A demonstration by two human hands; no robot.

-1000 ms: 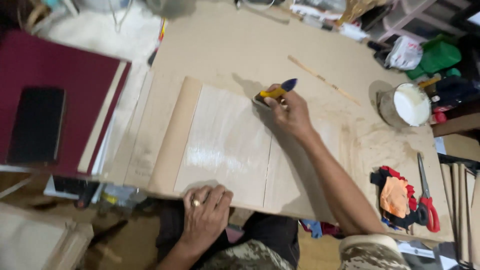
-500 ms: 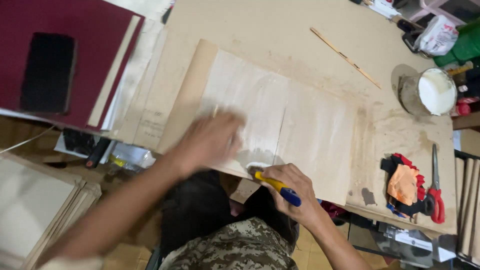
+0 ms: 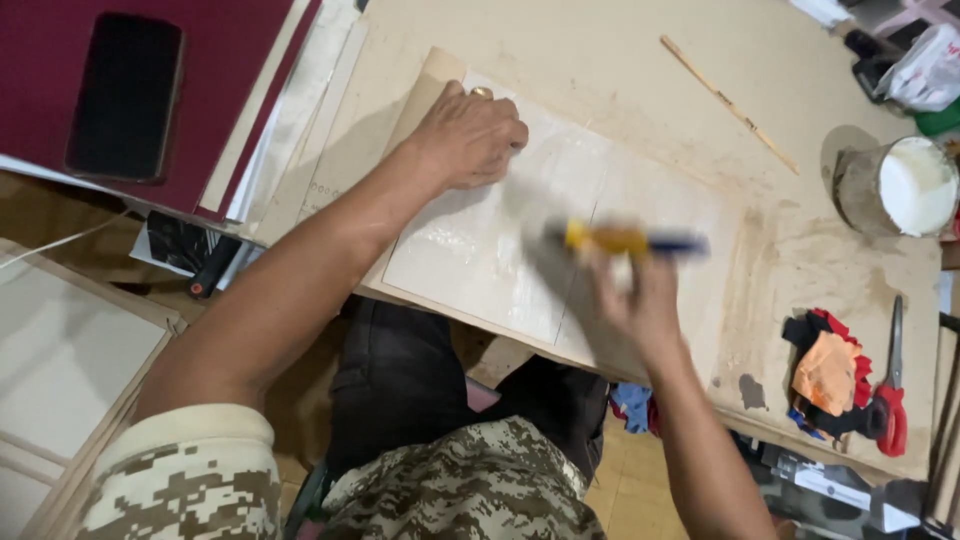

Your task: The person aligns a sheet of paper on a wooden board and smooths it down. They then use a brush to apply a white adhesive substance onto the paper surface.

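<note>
- We log the left hand (image 3: pixel 468 135), upper centre of the frame, fingers curled and pressing flat on the far edge of the glossy white sheet (image 3: pixel 480 250) glued to a tan cardboard panel (image 3: pixel 425 95)
- We log the right hand (image 3: pixel 635 305), centre, blurred, fingers closed round a yellow-and-blue utility knife (image 3: pixel 625 240) held over the sheet beside a thin line
- We judge a stroke along that line is in hand; the next pass needs the sheet pinned
- At right: white-filled glue tin (image 3: pixel 900 185), red-handled scissors (image 3: pixel 890 390), orange and red rags (image 3: pixel 830 375), thin wooden stick (image 3: pixel 725 100)
- Upper left: black phone (image 3: pixel 125 95) on a maroon board (image 3: pixel 235 60)
- We see nothing lying across the line
</note>
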